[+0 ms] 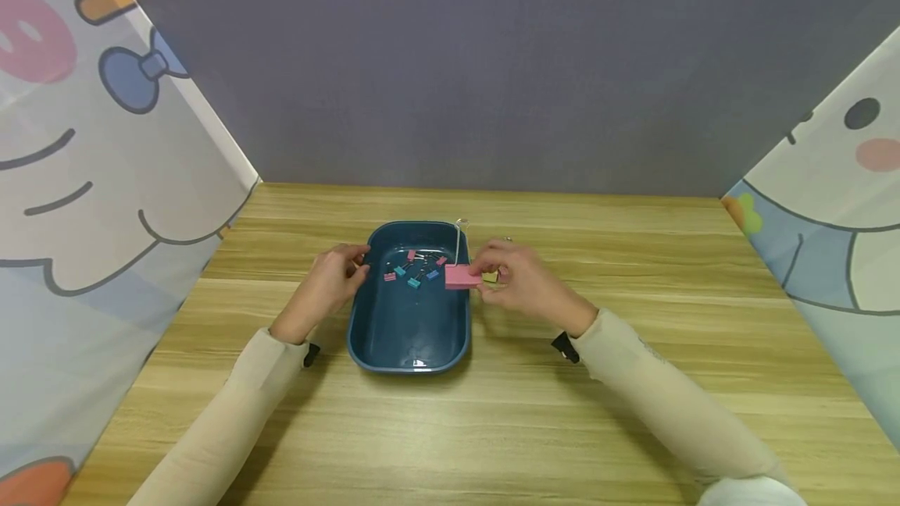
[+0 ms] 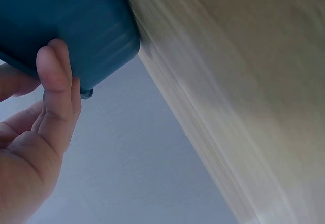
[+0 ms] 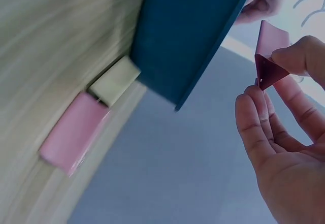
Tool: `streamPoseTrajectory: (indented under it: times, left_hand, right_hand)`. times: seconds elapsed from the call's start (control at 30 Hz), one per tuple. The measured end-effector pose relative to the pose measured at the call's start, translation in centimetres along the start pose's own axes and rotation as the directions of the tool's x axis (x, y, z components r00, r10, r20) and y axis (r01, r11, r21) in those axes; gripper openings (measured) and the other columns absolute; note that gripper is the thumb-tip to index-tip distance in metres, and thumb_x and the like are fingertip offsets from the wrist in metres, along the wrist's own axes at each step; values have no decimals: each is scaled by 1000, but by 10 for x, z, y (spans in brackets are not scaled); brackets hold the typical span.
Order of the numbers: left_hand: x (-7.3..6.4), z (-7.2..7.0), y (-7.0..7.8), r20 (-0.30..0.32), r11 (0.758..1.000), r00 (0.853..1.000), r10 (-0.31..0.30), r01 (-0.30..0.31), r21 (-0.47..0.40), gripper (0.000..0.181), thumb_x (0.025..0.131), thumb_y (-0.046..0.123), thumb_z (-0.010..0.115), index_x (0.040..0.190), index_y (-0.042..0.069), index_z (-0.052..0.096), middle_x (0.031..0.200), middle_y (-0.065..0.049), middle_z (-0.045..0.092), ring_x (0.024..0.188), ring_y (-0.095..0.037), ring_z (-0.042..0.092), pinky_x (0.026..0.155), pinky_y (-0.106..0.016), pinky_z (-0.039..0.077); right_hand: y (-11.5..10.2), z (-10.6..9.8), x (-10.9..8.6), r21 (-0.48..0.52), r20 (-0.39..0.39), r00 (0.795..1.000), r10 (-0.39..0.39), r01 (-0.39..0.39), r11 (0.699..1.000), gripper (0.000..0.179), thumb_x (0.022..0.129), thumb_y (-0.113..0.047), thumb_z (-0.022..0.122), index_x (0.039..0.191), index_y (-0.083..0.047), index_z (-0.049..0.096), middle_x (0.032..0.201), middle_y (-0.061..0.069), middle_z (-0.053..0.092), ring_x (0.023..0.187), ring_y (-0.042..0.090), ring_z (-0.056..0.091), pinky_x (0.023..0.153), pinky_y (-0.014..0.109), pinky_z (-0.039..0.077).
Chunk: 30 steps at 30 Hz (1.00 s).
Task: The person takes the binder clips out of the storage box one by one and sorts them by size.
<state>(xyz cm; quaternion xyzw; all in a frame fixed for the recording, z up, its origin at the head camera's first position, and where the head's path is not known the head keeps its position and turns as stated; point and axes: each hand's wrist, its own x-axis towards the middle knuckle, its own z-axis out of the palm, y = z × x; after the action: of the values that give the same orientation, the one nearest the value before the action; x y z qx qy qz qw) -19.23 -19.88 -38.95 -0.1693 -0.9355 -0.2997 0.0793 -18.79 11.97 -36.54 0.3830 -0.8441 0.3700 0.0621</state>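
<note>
Over the right rim of a dark blue plastic bin (image 1: pixel 409 334), my right hand (image 1: pixel 516 278) pinches a large pink binder clip (image 1: pixel 458 278) between thumb and fingers. One wire handle of that clip points up. My left hand (image 1: pixel 329 283) holds the bin's left rim, with fingers against the outer wall (image 2: pixel 96 46) in the left wrist view. Inside the bin lie several small binder clips, among them a teal clip (image 1: pixel 414 283), a blue clip (image 1: pixel 432 275) and a pink one (image 1: pixel 390 277).
Beside the bin's right wall, a yellow binder clip (image 3: pixel 115 81) and another large pink binder clip (image 3: pixel 75 132) lie on the wooden table (image 1: pixel 605 412). My right hand mostly hides them in the head view. A grey panel (image 1: pixel 492 84) stands along the table's back edge.
</note>
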Motion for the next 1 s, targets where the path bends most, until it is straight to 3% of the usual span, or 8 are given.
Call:
streamPoseTrajectory:
  times: [0.1, 0.33, 0.57, 1.0]
  left_hand:
    - [0, 0, 0, 2, 1000, 1000, 0, 0, -2, 32, 87, 0, 62, 117, -11, 60, 90, -16, 59, 66, -19, 59, 57, -30, 49]
    - [-1, -1, 0, 29, 1000, 999, -13, 13, -10, 33, 88, 0, 61, 119, -12, 58, 92, -17, 59, 67, -20, 59, 56, -29, 49]
    - [1, -1, 1, 31, 1000, 999, -16, 16, -10, 33, 88, 0, 61, 119, -11, 58, 93, -18, 59, 69, -21, 60, 56, -29, 50]
    - [1, -1, 0, 29, 1000, 1000, -3, 3, -8, 33, 88, 0, 61, 119, -12, 58, 93, -18, 59, 69, -21, 60, 57, -30, 50]
  right_hand:
    - [6, -5, -4, 3, 0, 1000, 20, -20, 1000, 24, 71, 3, 75, 90, -11, 70, 96, -4, 60, 80, 11, 58, 71, 30, 51]
    - [25, -21, -15, 27, -1, 996, 91, -91, 996, 27, 71, 3, 76, 93, -12, 69, 98, -4, 60, 85, 21, 59, 74, 39, 52]
    - [52, -34, -27, -21, -33, 990, 137, -138, 990, 26, 72, 4, 74, 91, -14, 68, 98, -5, 61, 85, 14, 58, 79, 40, 50]
    - [70, -49, -46, -43, -12, 978, 207, -208, 977, 29, 70, 6, 75, 91, -12, 68, 98, -2, 61, 87, 17, 58, 82, 39, 49]
